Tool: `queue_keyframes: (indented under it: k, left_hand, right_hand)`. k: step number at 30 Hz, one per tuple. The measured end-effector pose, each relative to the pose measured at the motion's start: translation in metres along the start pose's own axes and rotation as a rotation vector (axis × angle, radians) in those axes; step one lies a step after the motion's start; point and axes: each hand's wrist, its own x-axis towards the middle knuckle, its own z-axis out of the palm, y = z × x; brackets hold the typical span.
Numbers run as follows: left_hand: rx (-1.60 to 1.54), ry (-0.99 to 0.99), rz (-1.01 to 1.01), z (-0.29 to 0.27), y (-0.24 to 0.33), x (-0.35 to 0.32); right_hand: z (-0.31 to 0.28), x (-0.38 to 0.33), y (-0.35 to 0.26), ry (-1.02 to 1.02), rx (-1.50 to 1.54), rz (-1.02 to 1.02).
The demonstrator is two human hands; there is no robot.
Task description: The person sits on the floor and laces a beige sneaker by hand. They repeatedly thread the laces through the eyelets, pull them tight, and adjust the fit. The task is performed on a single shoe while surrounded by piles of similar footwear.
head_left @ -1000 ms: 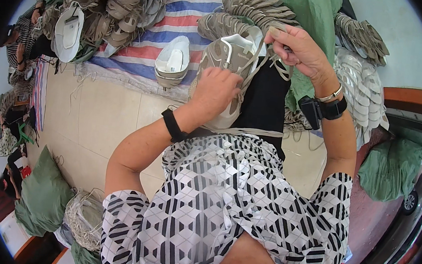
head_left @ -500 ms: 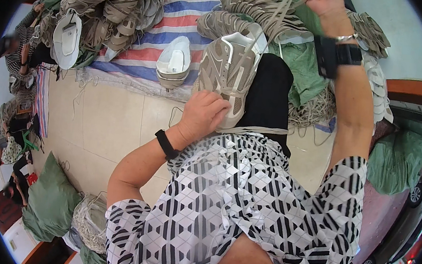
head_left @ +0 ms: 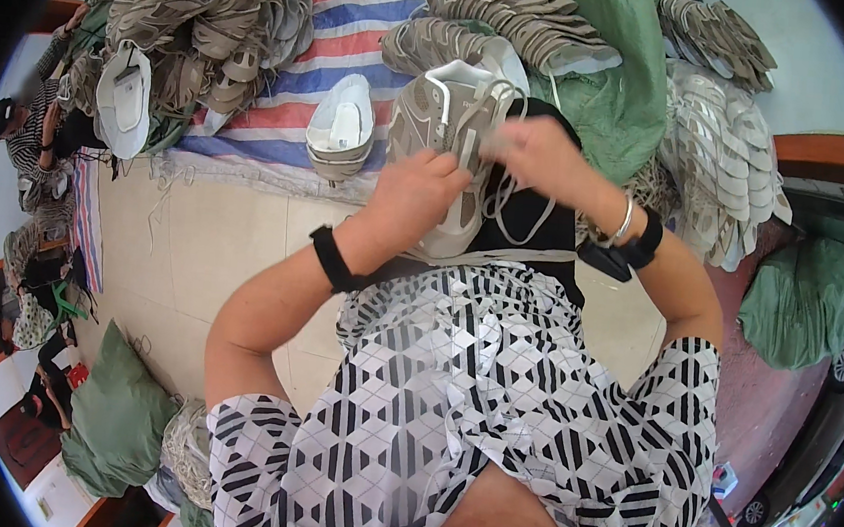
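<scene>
Sneaker upper (head_left: 418, 113): one, mesh, under curled left hand (head_left: 411, 200), grip hidden
Right hand (head_left: 547, 162): blurred, hold unclear
Lace (head_left: 467, 117): flat, looping right

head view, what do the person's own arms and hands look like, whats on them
The left hand and right hand are gloveless. Short white sleeves carry black geometric patterning. The left wrist has a plain black band; the right, a silver-toned bangle and black strap with a boxy black device.

Shoe (head_left: 425, 118) before the person (head_left: 501, 391), single upper (head_left: 341, 136) leftward, heap of uppers (head_left: 207, 19) farther left, stacked pieces (head_left: 716, 174) right.
</scene>
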Motion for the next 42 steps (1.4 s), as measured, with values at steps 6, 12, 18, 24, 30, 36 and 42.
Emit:
queue_keyframes:
  k: [6, 12, 18, 24, 30, 36, 42]
  left_hand:
    - [0.241, -0.229, 0.269, 0.0, 0.004, 0.025]
    - [-0.005, -0.31, 0.116, 0.01, -0.012, 0.027]
    - [0.04, -0.39, 0.176, 0.005, -0.006, 0.035]
    - [0.193, -0.443, 0.174, 0.01, 0.002, 0.045]
    - [-0.043, -0.292, 0.066, 0.009, 0.003, 0.033]
    - [0.049, -0.121, -0.038, 0.037, 0.011, 0.035]
    - [-0.296, 0.267, -0.043, 0.01, -0.002, -0.005]
  right_hand:
    - [-0.075, 0.029, -0.005, 0.091, 1.03, 0.321]
    - [-0.079, 0.032, 0.001, 0.116, 0.905, 0.398]
    - [-0.068, 0.033, 0.009, 0.019, 0.43, 0.366]
    - [-0.06, 0.046, 0.007, -0.036, 0.042, 0.2]
    - [-0.045, 0.056, 0.009, -0.09, 0.142, 0.188]
    - [-0.06, 0.065, -0.034, -0.107, 0.619, 0.32]
    - [-0.085, 0.09, -0.046, 0.077, 0.902, 0.145]
